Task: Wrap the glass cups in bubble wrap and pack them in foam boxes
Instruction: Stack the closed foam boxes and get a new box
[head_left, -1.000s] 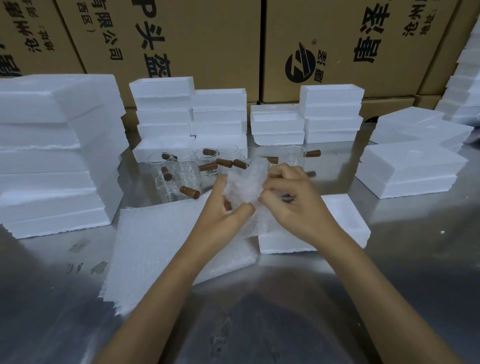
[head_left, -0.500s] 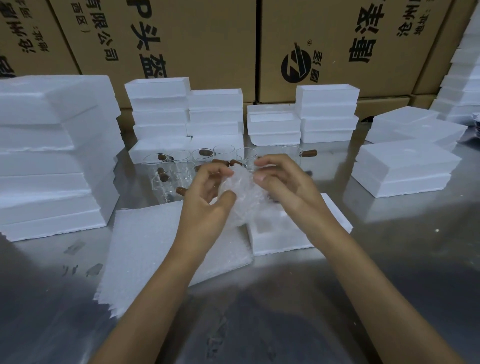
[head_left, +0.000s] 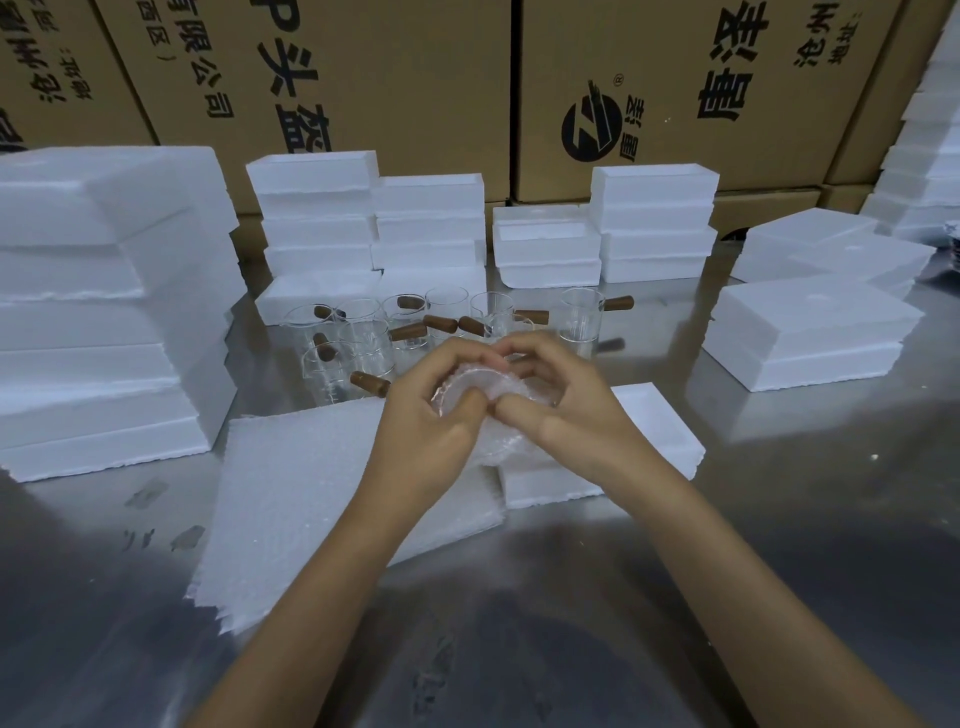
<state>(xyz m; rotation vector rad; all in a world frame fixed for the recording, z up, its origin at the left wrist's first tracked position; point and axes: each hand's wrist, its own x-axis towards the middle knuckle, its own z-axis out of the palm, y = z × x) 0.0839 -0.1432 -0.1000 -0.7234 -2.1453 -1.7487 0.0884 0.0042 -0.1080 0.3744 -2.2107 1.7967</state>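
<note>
Left hand (head_left: 431, 431) and right hand (head_left: 566, 410) meet at centre, both with fingers curled round a glass cup wrapped in bubble wrap (head_left: 488, 400), held above the bench (head_left: 779, 519); thumbs press the wrap from the near side. Directly beneath and right of the hands lies an open foam box (head_left: 649, 441). To the near left, a stack of bubble-wrap sheets (head_left: 291, 493) lies flat on the bench. Just beyond the hands stand unwrapped glass cups (head_left: 582, 322) with brown handles, grouped closely. Stacks of foam boxes (head_left: 104, 312) line the left, far and right sides. Printed cardboard cartons (head_left: 415, 78) form the far background.
</note>
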